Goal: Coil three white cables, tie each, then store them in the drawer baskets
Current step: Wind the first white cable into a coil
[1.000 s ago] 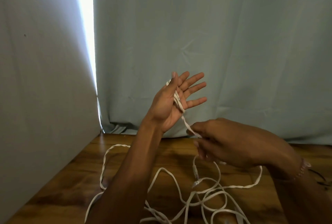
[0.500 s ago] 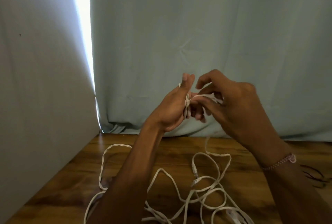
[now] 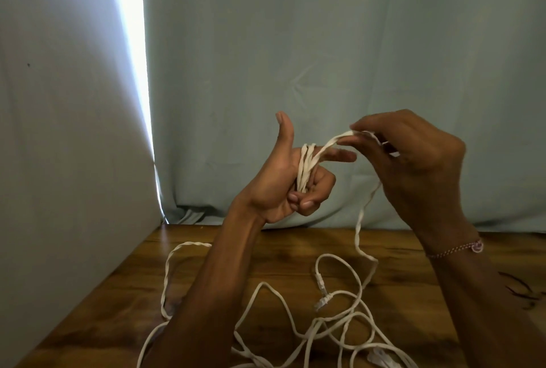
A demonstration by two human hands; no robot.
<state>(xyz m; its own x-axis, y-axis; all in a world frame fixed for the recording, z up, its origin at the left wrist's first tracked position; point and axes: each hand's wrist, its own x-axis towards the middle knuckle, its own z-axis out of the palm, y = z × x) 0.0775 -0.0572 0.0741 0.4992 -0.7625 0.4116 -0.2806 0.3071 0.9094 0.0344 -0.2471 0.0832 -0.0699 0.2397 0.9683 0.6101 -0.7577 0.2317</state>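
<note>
- A wooden table (image 3: 399, 249) carries most of the white cable (image 3: 359, 288), loose and tangled; no drawer baskets in view
- Left hand (image 3: 283, 181), thumb up, lower fingers curled round a few finished turns
- Right hand (image 3: 413, 160) pinches the next stretch, raised beside it
- Judged: first coil barely begun; tying and storing remain

The loose white cable (image 3: 339, 323) runs off the bottom edge of the picture and behind the left forearm (image 3: 206, 293), the small dark items (image 3: 523, 291) at the right edge of the surface (image 3: 295, 246) are too blurred to identify, and the right hand (image 3: 413, 160) hides where its fingertips pinch the strand.
</note>
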